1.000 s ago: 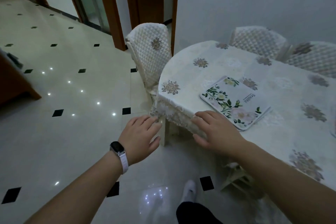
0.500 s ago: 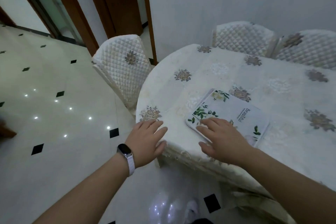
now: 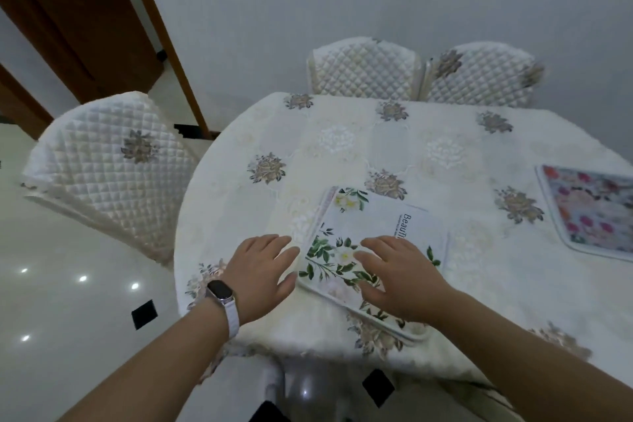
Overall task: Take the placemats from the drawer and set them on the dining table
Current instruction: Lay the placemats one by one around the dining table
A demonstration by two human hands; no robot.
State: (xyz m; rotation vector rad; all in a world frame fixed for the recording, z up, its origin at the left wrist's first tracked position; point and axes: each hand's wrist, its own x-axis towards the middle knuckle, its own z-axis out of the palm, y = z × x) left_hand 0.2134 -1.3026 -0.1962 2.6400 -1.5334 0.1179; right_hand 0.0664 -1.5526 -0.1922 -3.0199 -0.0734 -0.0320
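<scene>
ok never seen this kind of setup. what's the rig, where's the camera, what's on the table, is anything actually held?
There is no robot: these are a person's two bare hands. One wide-angle camera worn on the head looks forward and down, so both arms enter from the bottom of the picture. The left hand, with a smartwatch on its wrist, is open with straight fingers over the dining table, at the left edge of a leaf-print placemat. The right hand lies open on top of that placemat. Neither hand grips anything. A second, pink-flowered placemat lies at the picture's right edge. Three quilted chairs stand around the table.
</scene>
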